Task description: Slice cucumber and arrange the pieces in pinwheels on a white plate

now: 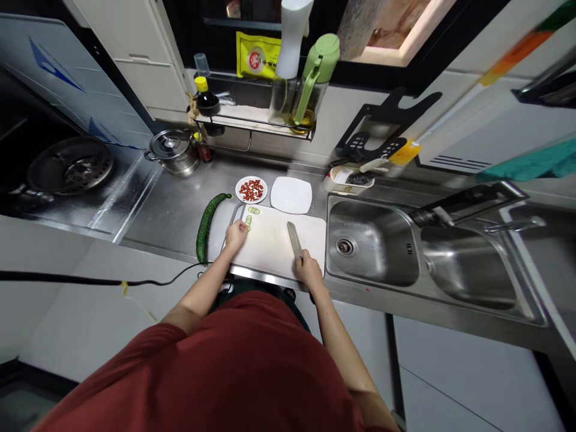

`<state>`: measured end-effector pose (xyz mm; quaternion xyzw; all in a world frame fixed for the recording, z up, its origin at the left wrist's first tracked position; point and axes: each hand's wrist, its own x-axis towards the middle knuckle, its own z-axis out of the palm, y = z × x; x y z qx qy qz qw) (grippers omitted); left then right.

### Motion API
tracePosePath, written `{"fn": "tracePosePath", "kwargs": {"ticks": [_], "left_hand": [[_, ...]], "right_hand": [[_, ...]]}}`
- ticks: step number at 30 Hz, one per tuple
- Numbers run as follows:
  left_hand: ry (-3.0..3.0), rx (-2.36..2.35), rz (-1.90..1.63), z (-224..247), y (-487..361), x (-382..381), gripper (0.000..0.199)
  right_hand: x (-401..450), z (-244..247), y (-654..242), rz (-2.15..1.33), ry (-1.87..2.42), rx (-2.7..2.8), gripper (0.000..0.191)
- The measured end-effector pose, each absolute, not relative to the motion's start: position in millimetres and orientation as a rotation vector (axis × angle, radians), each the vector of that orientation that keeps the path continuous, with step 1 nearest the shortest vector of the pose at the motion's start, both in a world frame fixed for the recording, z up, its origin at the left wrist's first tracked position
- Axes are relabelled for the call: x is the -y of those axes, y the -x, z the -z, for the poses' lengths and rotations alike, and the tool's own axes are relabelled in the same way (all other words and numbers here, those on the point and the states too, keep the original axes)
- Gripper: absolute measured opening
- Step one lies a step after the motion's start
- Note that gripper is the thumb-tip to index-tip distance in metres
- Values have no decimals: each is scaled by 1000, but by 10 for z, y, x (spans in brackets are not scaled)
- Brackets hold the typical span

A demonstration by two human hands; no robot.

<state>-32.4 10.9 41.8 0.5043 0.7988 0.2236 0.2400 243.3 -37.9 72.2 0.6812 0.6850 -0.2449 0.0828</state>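
A white cutting board (274, 243) lies on the steel counter. My right hand (309, 268) is wrapped round the handle of a knife (294, 239), whose blade points away from me over the board's right part. At the board's left edge, my left hand (236, 234) has its fingers pressed together beside thin green cucumber slices (249, 221); whether it holds one is too small to tell. More slices (254, 210) lie near the board's top left. A long dark green cucumber (206, 231) rests on the counter left of the board.
Behind the board are a plate of red diced pieces (241, 191) and a white square plate (291, 195). A double sink (373, 240) is at the right. A lidded pot (180, 161) and a black pan (69, 165) stand left. A bottle shelf (252, 118) hangs above.
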Motion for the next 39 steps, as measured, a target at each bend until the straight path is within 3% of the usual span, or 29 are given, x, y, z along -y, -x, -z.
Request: {"fn": "tracePosePath", "kwargs": {"ticks": [27,33,39], "left_hand": [[-1614,-2186,-593,-488,268,-391,28],[-1758,-2117,-411,-526,176,-720,38],[-1821,-2104,-251,-478,147,-844,33]], "right_hand": [[366,-630,-2458,683,-2029,-2052,29],[364,-637,-2453,691,-2027,-2055,30],[360,-658,-2442,702,-2034,-2050,29]]}}
